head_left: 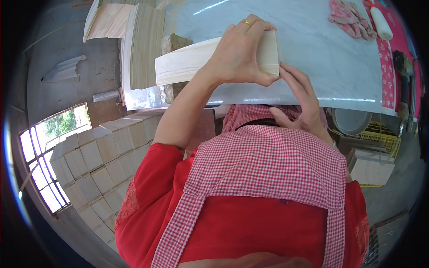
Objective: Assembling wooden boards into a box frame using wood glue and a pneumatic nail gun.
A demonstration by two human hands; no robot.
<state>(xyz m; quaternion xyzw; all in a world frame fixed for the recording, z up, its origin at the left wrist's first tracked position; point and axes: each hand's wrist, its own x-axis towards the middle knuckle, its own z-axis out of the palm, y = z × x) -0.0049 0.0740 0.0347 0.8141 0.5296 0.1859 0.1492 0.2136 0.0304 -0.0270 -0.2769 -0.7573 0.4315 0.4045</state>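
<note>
While a red-checked apron [268, 165] fills the foreground, the right hand [299, 100] rests half-open, fingertips touching the corner of a pale wood strip [187, 64]. The left hand [241, 53] clamps that strip over the marble slab's [321, 58] near edge; keeping it flat seems wise. Stacked tiles [100, 169] crowd left, and a pink rag [351, 18] lies beyond.

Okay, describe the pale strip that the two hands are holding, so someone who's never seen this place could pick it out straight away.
Start at the big pale marble-look table. At its near edge the left hand grips a long, flat, cream wood-grained strip, while the right hand touches its right end. Unlike the similar sheets in the stack to the left, it is single, tilted, and held in hand.
</note>
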